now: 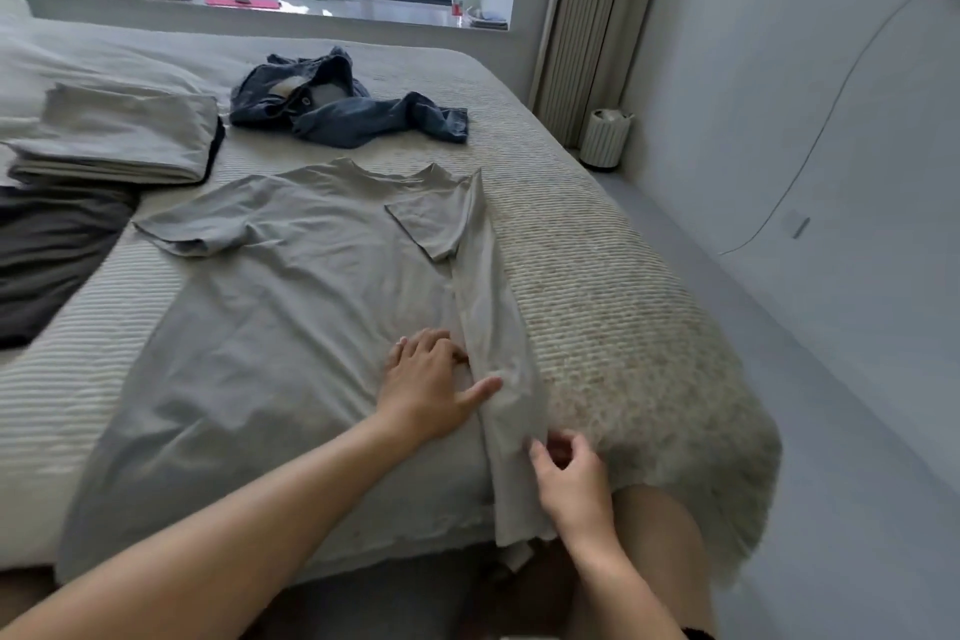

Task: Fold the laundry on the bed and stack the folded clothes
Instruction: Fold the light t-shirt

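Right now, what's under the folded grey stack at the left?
Under the folded grey stack a black garment's edge shows along its right side. Dark grey fabric lies in front. How far either reaches underneath is covered.

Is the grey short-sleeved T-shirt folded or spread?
Partly folded: the grey short-sleeved T-shirt lies flat, only its right side and sleeve turned inward.

- The dark garment [47, 265] runs off the left edge.
- The folded stack [119, 140] hides its lower layers; their count is unclear.
- The grey T-shirt [270, 327] hem drops past the bed [597, 276] edge.
- Small items on the windowsill [363, 8] are too blurred to identify.
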